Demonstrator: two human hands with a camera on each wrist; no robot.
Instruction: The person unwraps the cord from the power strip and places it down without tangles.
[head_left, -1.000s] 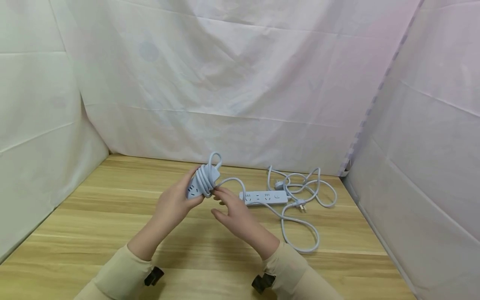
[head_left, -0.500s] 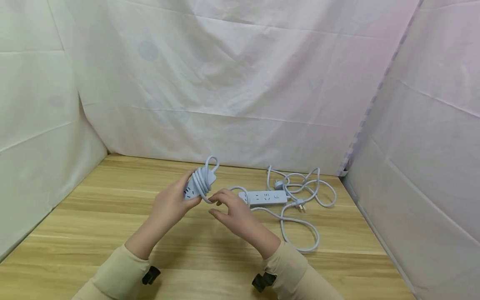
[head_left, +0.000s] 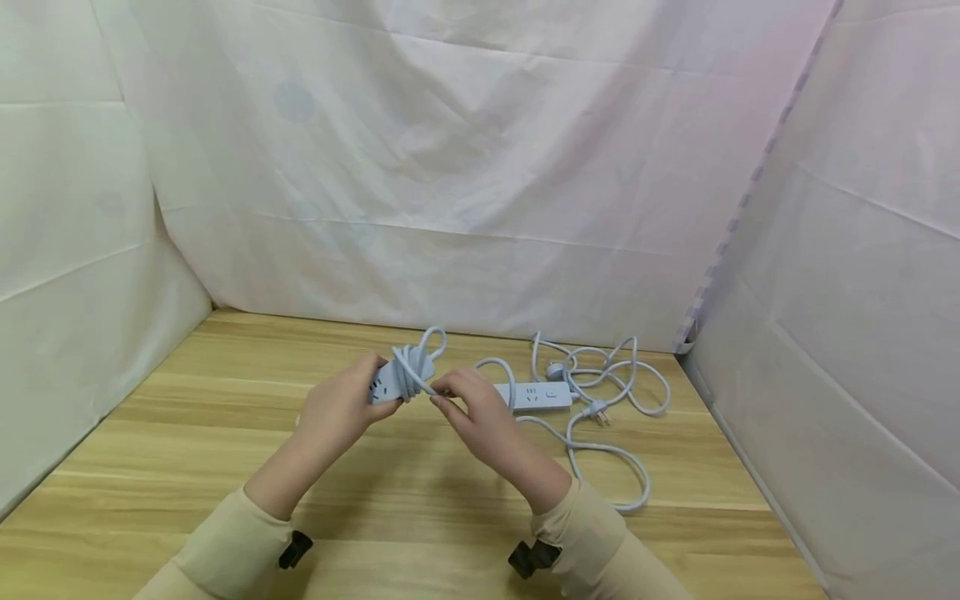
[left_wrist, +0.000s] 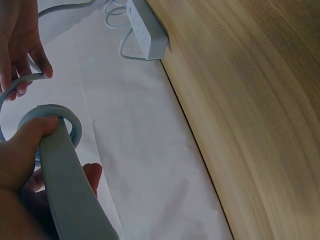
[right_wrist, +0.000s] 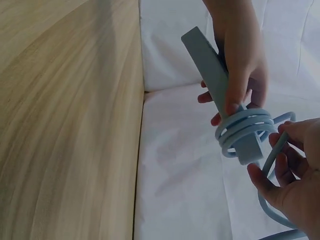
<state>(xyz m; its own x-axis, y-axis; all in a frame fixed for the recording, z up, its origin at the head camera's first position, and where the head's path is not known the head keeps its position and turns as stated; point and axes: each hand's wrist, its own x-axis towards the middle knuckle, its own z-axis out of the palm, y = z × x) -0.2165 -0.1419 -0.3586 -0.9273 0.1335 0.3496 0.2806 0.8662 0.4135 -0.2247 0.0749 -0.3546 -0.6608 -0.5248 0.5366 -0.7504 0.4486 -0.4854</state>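
My left hand (head_left: 341, 404) grips a white power strip (head_left: 384, 385) by its socket end, raised above the table. Several turns of its cord (head_left: 410, 372) wrap around the strip's other end, where a small loop sticks up. Thumb and fingers of my right hand (head_left: 483, 417) pinch the cord just right of those turns. In the right wrist view the wound cord (right_wrist: 245, 127) circles the strip loosely, and the pinched length (right_wrist: 274, 155) runs between thumb and fingertips. From the left wrist, the strip's narrow side (left_wrist: 72, 180) shows beneath my left thumb.
A second white power strip (head_left: 543, 396) lies on the wooden table (head_left: 420, 533), right of my right hand. Tangled cord (head_left: 633, 367) and a plug with prongs (head_left: 597, 408) lie beside it. White cloth (head_left: 450, 167) hangs behind and at both sides.
My right fingers have closed on the cord and moved slightly right, drawing a length across the turns. The held strip has tilted flatter. The cord's loop on the table has shifted slightly.
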